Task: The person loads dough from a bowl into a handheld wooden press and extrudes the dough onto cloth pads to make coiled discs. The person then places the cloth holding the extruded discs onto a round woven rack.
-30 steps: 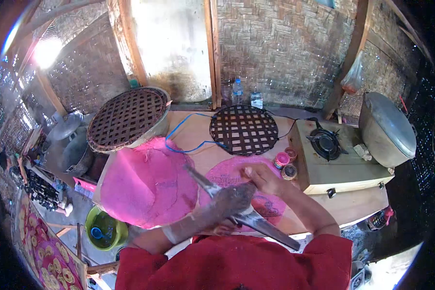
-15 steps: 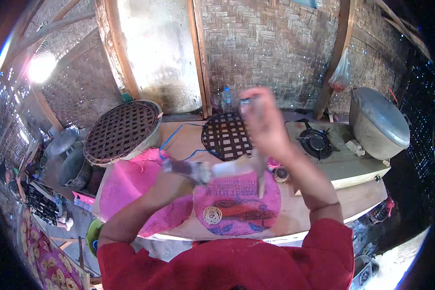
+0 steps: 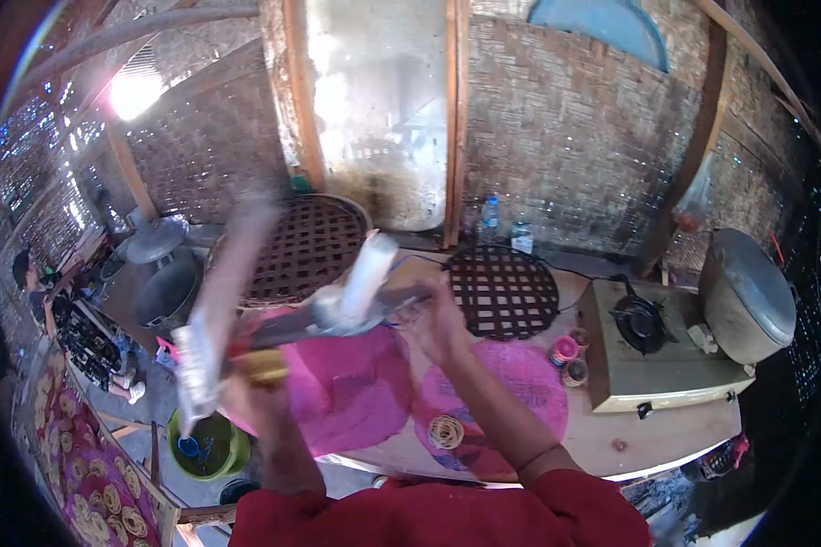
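Illegible print on pink mat (image 3: 497, 369)

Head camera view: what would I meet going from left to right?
Background person, green tub, left hand, right hand, black lattice, stove burner, big pot.

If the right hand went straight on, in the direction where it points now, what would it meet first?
Most likely the dark bar, which the right hand seems to touch at its end; blur leaves the depth unclear.

The raised bar (image 3: 339, 313) blocks room above the left pink mat (image 3: 365, 392); a hand could pass over the counter (image 3: 652, 438) before the stove (image 3: 611, 366).
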Tool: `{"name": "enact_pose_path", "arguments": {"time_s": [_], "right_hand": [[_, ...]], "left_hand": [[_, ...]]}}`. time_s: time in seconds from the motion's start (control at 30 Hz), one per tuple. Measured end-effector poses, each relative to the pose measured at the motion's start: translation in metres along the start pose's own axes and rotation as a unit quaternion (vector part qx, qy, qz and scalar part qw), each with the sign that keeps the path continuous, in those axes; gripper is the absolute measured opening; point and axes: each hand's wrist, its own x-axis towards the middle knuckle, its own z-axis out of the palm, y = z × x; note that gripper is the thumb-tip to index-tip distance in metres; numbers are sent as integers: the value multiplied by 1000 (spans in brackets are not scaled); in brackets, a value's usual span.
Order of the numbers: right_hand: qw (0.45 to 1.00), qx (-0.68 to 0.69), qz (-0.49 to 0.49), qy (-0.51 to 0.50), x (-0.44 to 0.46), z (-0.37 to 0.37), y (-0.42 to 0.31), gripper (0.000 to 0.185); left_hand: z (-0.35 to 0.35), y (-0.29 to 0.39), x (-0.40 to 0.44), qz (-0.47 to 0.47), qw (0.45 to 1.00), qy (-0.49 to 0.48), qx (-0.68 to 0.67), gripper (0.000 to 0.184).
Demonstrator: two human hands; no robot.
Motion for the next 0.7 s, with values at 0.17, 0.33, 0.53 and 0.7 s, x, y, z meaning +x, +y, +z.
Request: {"name": "enact_pose_path", "arguments": {"time_s": [0.17,0.33,0.53,0.7], "right_hand": [[983,-78,160,46,97,-10,104,45],[987,-46,141,67,157,16,157,41],[999,-5,53,-1,161,55,155,31],[996,16,89,24,186,45,161,38]], "left_hand": [[-93,44,68,204,968,-146,10,34],[-164,25,106,158,974,-40,156,33],[-211,-14,136,99,964,27,245,32],[-234,-47,157,78,943,49,319,32]]}}
